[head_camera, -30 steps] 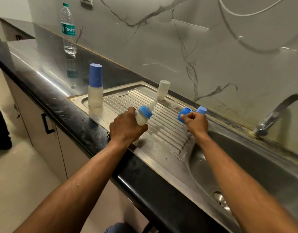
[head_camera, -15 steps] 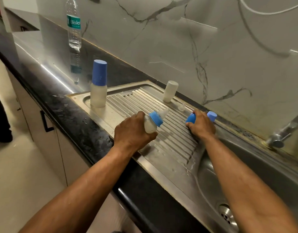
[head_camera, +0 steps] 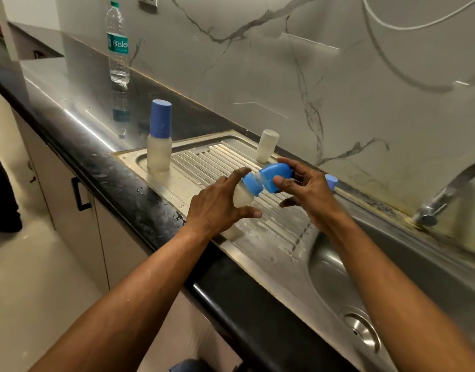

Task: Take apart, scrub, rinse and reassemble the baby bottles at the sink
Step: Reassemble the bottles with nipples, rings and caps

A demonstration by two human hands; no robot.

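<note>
Head view: mid-frame, the left hand (head_camera: 217,208) grips the small bottle (head_camera: 241,196) round its body, tilted, while the right hand (head_camera: 308,191) pinches the blue cap (head_camera: 274,178) at its collar. The cap looks skewed; square it to the neck before pressing home. A capped bottle (head_camera: 159,140) and the drainboard (head_camera: 204,162) lie up-left.

Capped bottle (head_camera: 159,140) stands on drainboard (head_camera: 271,253), left of sink basin (head_camera: 418,264).
</note>
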